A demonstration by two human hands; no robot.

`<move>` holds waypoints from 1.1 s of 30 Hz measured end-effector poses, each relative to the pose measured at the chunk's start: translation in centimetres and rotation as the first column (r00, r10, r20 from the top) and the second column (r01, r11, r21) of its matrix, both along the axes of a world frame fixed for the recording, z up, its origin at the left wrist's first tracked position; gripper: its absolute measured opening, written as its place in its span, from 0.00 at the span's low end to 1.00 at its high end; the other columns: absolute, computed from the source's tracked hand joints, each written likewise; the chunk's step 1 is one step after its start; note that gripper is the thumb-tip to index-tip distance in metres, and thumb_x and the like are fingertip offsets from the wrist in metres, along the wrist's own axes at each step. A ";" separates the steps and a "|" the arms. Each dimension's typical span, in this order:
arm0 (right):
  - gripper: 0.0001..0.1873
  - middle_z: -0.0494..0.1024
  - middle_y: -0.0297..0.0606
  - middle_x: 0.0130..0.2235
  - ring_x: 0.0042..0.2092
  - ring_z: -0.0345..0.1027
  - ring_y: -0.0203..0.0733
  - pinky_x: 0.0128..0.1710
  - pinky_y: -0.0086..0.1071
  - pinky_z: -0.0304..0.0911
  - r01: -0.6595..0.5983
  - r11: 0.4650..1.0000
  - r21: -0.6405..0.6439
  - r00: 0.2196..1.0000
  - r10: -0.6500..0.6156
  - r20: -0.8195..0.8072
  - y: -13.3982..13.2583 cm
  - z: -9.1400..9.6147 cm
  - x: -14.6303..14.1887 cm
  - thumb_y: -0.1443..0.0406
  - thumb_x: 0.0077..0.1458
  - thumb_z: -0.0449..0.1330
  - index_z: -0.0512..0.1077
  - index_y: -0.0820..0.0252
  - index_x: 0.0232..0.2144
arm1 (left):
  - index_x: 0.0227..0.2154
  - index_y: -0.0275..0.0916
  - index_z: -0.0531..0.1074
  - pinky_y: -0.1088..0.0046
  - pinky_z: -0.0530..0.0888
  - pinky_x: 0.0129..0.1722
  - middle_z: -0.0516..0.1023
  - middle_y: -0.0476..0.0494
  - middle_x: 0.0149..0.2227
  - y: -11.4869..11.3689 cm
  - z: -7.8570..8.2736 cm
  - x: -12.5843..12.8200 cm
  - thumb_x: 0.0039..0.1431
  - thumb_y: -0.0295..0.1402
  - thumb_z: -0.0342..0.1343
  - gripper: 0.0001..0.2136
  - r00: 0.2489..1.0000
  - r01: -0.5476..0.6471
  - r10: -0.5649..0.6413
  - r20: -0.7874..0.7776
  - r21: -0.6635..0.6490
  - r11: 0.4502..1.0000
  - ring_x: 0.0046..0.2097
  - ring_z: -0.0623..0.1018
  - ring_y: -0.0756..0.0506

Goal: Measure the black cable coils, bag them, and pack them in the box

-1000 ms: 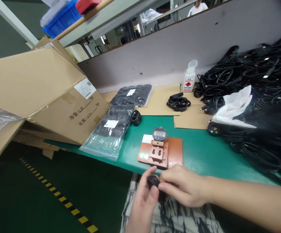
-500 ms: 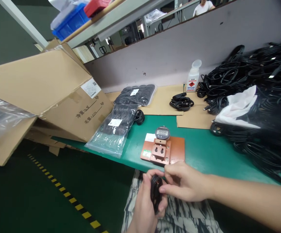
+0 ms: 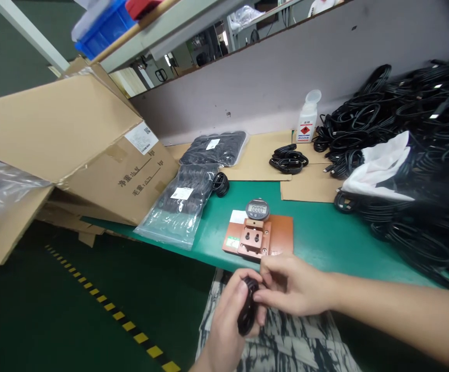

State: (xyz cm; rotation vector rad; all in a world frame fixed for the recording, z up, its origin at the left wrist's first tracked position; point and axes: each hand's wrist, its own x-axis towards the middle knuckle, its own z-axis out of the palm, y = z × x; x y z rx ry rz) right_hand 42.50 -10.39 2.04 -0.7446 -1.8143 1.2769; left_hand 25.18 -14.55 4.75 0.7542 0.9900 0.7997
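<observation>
A coiled black cable (image 3: 247, 310) lies in my left hand (image 3: 228, 315), with the fingers curled round it and the thumb along its upper side. My right hand (image 3: 290, 287) meets the coil from the right, its thumb and bent fingers pinched at the coil's upper edge. What exactly sits between those fingertips is partly hidden. Just beyond both hands, on the green table (image 3: 325, 232), stands a copper-coloured fixture (image 3: 252, 238) with a round digital gauge (image 3: 258, 209) that reads zeros.
Bagged black cables (image 3: 183, 194) and a small black coil (image 3: 220, 184) lie left of the fixture. A large open carton (image 3: 131, 170) tilts at the left. A cable bundle (image 3: 288, 159), white bottle (image 3: 307, 120) and big cable pile (image 3: 398, 119) with white cloth (image 3: 379, 165) are at right.
The coil has turned and tilted slightly in my left hand, whose thumb now lies further over it. My right hand stays pinched beside it. The whole view has shifted a little.
</observation>
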 end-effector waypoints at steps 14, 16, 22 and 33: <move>0.08 0.72 0.35 0.24 0.26 0.64 0.35 0.26 0.27 0.61 0.040 0.949 0.312 0.997 -0.061 0.057 0.1 -0.4 -0.2 0.67 0.61 0.57 0.73 0.64 0.32 | 0.39 0.33 0.72 0.77 0.54 0.19 0.67 0.51 0.18 0.7 -0.8 -0.4 0.62 0.56 0.43 0.28 0.950 0.070 -0.062 -0.305 0.013 0.997 0.20 0.61 0.53; 0.07 0.73 0.36 0.25 0.27 0.65 0.36 0.27 0.28 0.61 0.052 0.919 0.390 0.995 -0.082 0.062 0.0 -0.5 -0.1 0.68 0.61 0.56 0.73 0.64 0.33 | 0.43 0.34 0.70 0.78 0.53 0.19 0.64 0.53 0.17 0.9 -0.6 -0.5 0.63 0.55 0.42 0.27 0.958 0.097 -0.094 -0.271 -0.004 0.995 0.20 0.59 0.53; 0.07 0.71 0.36 0.26 0.26 0.62 0.36 0.25 0.28 0.58 0.081 0.861 0.503 0.989 -0.131 0.064 -0.3 -0.7 -0.1 0.67 0.62 0.55 0.70 0.62 0.31 | 0.37 0.38 0.69 0.78 0.52 0.18 0.60 0.56 0.16 0.9 -0.9 -0.7 0.66 0.49 0.44 0.19 0.972 0.105 -0.080 -0.222 0.099 0.990 0.19 0.57 0.54; 0.07 0.71 0.36 0.26 0.26 0.63 0.37 0.25 0.30 0.58 -0.038 0.823 0.567 0.988 -0.055 0.146 -0.3 -0.2 0.2 0.68 0.62 0.53 0.70 0.61 0.34 | 0.31 0.37 0.68 0.79 0.53 0.18 0.59 0.56 0.16 0.5 -1.4 -0.8 0.64 0.51 0.46 0.20 0.959 0.120 -0.069 -0.275 0.172 0.978 0.18 0.57 0.55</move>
